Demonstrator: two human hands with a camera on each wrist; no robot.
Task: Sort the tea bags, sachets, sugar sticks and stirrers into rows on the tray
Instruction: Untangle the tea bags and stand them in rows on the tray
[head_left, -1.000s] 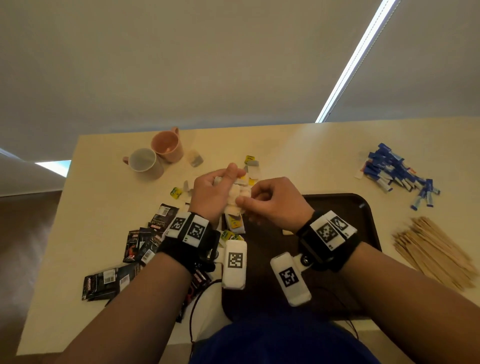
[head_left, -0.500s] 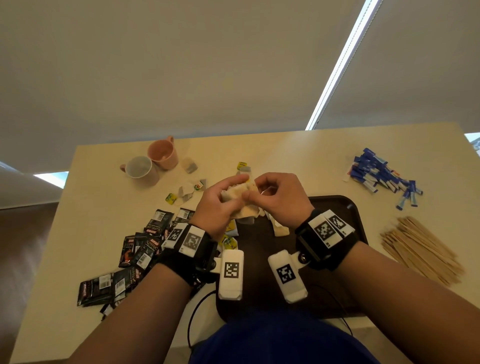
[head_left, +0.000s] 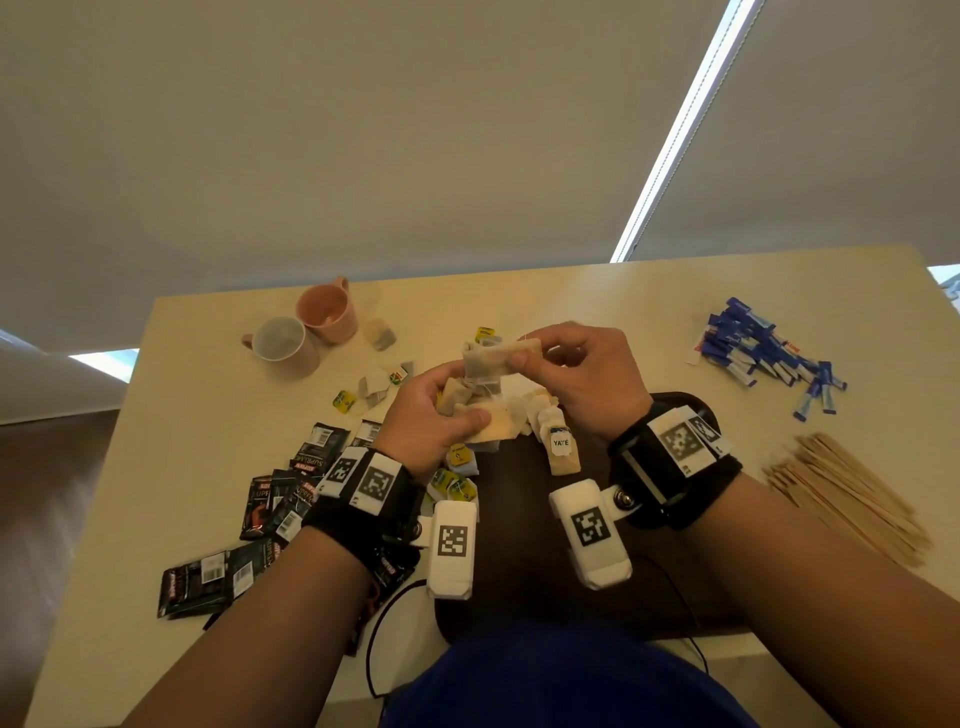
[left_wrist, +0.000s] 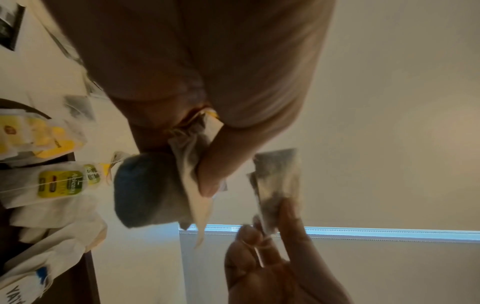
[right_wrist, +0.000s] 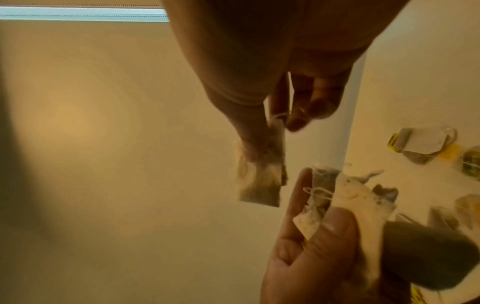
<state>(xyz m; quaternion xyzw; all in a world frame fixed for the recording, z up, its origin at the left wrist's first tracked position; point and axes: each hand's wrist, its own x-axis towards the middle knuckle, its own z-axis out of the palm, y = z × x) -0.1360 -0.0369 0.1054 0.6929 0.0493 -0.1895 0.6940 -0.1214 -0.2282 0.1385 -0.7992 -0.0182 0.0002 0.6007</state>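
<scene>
The right hand (head_left: 587, 379) pinches one tea bag (head_left: 491, 359) by its end between thumb and fingertips and holds it in the air above the far edge of the tray (head_left: 524, 571). The left hand (head_left: 431, 415) sits just below and beside it, with thumb and curled fingers clamped on a bunch of tea bags (head_left: 483, 415) whose strings and paper tags hang down. The two hands are close together but hold separate bags.

More tea bags (head_left: 556, 436) lie in a loose heap on the tray's far end, one tag reading YATÉ; the rest of the dark tray shows bare. A few tea bags are scattered on the bench (head_left: 675, 312) beyond the hands.

Black sachets (head_left: 280, 499) lie strewn on the bench left of the tray. Blue sugar sticks (head_left: 763, 353) are piled at the far right, and wooden stirrers (head_left: 841, 493) are heaped nearer on the right. Two mugs, one pink (head_left: 327, 312) and one pale (head_left: 283, 343), stand at the far left; I cannot tell whether they hold anything.
</scene>
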